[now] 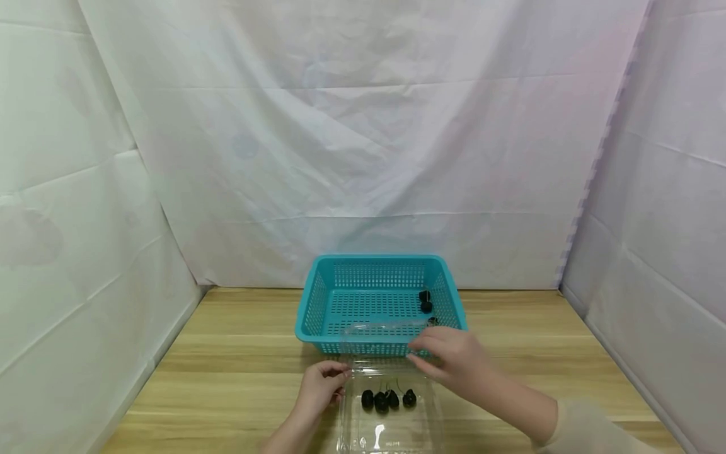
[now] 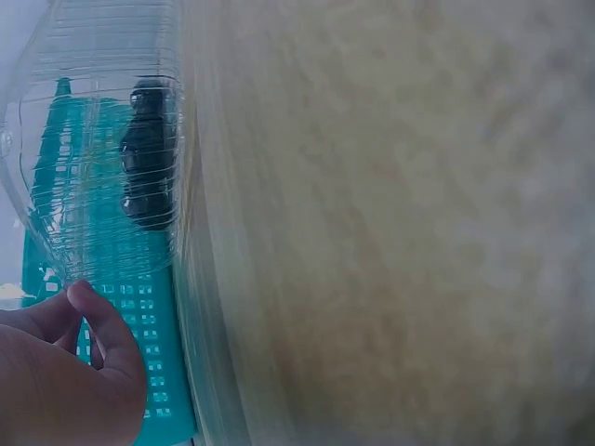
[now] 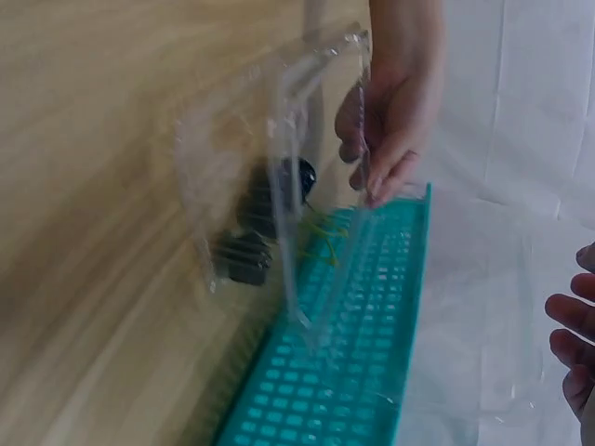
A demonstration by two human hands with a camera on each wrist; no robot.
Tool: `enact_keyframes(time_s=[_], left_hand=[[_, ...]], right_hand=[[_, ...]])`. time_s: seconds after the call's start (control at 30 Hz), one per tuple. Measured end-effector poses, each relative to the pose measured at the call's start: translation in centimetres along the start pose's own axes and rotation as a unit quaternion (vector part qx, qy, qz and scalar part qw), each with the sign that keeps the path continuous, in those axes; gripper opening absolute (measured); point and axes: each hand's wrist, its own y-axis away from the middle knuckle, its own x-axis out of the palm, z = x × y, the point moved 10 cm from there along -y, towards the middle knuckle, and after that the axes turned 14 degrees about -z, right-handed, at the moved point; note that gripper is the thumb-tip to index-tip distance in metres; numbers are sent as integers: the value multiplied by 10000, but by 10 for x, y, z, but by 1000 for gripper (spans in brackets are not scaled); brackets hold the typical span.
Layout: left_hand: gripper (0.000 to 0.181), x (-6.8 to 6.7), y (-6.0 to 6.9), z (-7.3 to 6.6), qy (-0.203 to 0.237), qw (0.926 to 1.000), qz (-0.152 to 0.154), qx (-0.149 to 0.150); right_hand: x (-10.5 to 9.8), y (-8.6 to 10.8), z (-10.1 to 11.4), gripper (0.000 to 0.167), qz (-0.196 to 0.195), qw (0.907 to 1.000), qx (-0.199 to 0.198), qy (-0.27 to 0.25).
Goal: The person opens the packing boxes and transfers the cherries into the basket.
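Observation:
A clear plastic clamshell box lies on the table with its lid raised. Several dark cherries with green stems sit in a row in the base; they also show through the plastic in both wrist views. At the box's left side, near the hinge, my left hand pinches the rim between thumb and fingers. My right hand is beside the lid's right edge, thumb and fingertips apart. In the right wrist view a small gap separates these fingers from the faint lid outline.
Behind the box stands a turquoise perforated basket, partly seen through the lid. A few dark cherries lie at its right side. White cloth hangs behind and along both sides of the wooden table.

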Motion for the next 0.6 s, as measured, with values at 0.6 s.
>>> enact_keyframes(time_s=[0.6], left_hand=[[19,0,-1,-3,-353,9990,-89,262]], right_hand=[[85,47,-6,7,2834,9501,1261,320]])
